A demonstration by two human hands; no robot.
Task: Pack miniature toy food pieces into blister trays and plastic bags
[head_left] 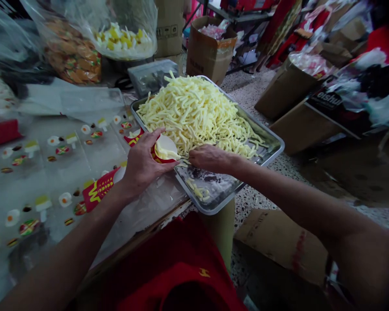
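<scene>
My left hand (142, 162) is wrapped round a red french fry carton (163, 160), its mouth tilted towards the tray. Several pale yellow fries lie inside the carton's opening. My right hand (210, 156) is closed at the lower edge of a big heap of pale yellow french fries (191, 108), with a few strands at its fingertips beside the carton. The heap fills most of a metal tray (210, 207). Behind my left hand, a second red carton (133, 137) shows in part. Another red carton (100, 188) lies near my left forearm.
Clear blister sheets (56, 172) with small toy food pieces cover the table. Behind stand a bag of brown pieces (73, 56) and a bag of yellow and white pieces (125, 41). Cardboard boxes (210, 54) stand on the speckled floor; another box (282, 242) lies at lower right.
</scene>
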